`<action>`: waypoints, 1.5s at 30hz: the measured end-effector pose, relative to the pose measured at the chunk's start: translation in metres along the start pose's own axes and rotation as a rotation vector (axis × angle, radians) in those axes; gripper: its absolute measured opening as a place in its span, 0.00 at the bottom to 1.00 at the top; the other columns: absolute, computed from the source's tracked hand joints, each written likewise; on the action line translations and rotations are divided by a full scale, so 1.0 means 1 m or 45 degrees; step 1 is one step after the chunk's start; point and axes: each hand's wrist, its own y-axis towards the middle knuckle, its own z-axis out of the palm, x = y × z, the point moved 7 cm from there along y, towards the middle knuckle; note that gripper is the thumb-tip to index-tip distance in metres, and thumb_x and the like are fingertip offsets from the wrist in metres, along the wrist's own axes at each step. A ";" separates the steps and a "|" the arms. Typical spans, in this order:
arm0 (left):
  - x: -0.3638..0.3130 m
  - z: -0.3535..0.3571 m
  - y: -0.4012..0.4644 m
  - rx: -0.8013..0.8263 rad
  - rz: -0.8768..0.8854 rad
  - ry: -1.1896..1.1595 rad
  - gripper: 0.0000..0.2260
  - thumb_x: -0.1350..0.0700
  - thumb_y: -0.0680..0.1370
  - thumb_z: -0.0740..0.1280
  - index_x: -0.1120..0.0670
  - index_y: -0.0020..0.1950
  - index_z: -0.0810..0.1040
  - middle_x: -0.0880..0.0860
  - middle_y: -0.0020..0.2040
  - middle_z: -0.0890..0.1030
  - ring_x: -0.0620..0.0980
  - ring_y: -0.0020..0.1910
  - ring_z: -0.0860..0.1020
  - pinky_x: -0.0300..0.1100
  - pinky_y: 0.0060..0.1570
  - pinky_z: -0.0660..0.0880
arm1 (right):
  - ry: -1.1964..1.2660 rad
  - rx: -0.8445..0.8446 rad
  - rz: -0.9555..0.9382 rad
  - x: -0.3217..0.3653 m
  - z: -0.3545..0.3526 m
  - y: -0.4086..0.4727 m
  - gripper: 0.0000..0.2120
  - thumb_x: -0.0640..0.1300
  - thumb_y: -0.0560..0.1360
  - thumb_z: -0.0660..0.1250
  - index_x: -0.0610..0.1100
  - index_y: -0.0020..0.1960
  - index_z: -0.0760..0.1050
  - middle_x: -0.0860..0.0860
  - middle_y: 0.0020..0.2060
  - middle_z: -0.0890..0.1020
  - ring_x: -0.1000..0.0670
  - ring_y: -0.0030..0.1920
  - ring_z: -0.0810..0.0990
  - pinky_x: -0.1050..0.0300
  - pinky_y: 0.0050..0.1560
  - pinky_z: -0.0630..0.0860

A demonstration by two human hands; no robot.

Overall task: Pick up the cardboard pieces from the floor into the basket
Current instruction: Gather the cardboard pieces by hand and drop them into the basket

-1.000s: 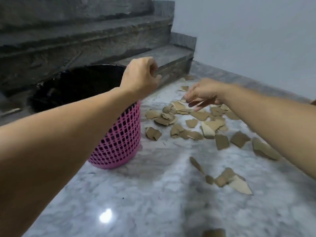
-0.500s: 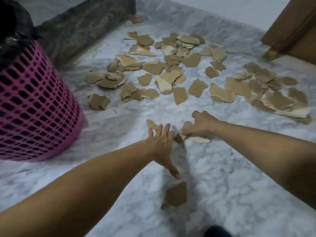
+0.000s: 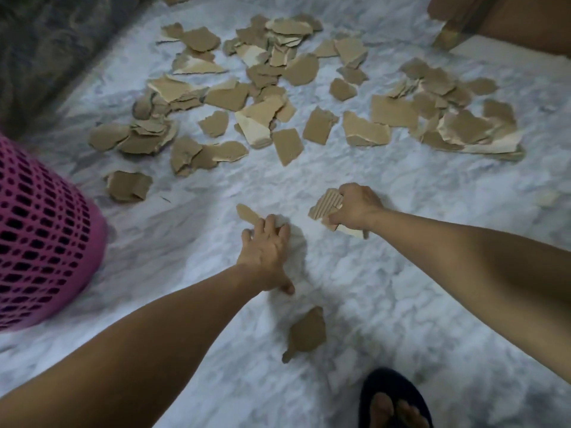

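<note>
The white marble floor (image 3: 401, 288) is still mostly covered, with a big spread of torn cardboard pieces (image 3: 278, 97) lying far from you, so I think you are near the start of the job. The pink basket (image 3: 40, 242) stands at your left side, close enough to reach. Your right hand (image 3: 355, 208) is closed around a small bunch of ridged scraps (image 3: 327, 205), and their low end touches the floor. Squeeze them firmly before you lift, because loose bits could slip out. Your left hand (image 3: 267, 248) is flat and spread wide on the floor, holding nothing, and its fingertips are just touching a little scrap (image 3: 247, 213). That piece lies flat, so slide a finger under its edge, then pinch it. One more piece (image 3: 307, 333) lies near your foot (image 3: 392, 403) in the dark sandal; take care not to step on it. Fill both hands, then carry them right over the basket before you let go.
</note>
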 end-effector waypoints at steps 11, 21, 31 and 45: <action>0.024 -0.020 0.013 -0.240 -0.337 -0.299 0.27 0.45 0.73 0.70 0.50 0.69 0.67 0.57 0.71 0.60 0.60 0.68 0.60 0.53 0.65 0.62 | -0.084 0.346 -0.350 -0.004 0.044 -0.102 0.13 0.48 0.71 0.74 0.46 0.39 0.70 0.53 0.37 0.74 0.49 0.39 0.76 0.57 0.34 0.70; 0.029 -0.012 0.023 -0.300 -0.287 -0.773 0.15 0.69 0.72 0.67 0.58 0.57 0.75 0.59 0.56 0.76 0.59 0.51 0.78 0.46 0.46 0.76 | -0.396 0.085 -1.055 0.013 0.113 -0.163 0.22 0.42 0.61 0.78 0.40 0.53 0.77 0.44 0.47 0.79 0.43 0.42 0.80 0.57 0.37 0.75; 0.024 -0.015 0.020 -0.225 -0.285 -0.719 0.12 0.68 0.73 0.62 0.57 0.53 0.77 0.56 0.47 0.77 0.54 0.41 0.75 0.42 0.39 0.74 | -0.441 0.225 -0.731 0.019 0.117 -0.145 0.16 0.43 0.68 0.72 0.41 0.55 0.77 0.44 0.55 0.77 0.43 0.59 0.75 0.54 0.58 0.69; 0.061 -0.050 0.028 -0.394 -0.469 -1.161 0.09 0.69 0.72 0.64 0.60 0.47 0.81 0.61 0.48 0.83 0.58 0.49 0.82 0.50 0.48 0.81 | -0.350 0.128 -0.717 0.020 0.097 -0.135 0.19 0.40 0.71 0.70 0.46 0.62 0.76 0.46 0.55 0.77 0.42 0.57 0.77 0.53 0.48 0.70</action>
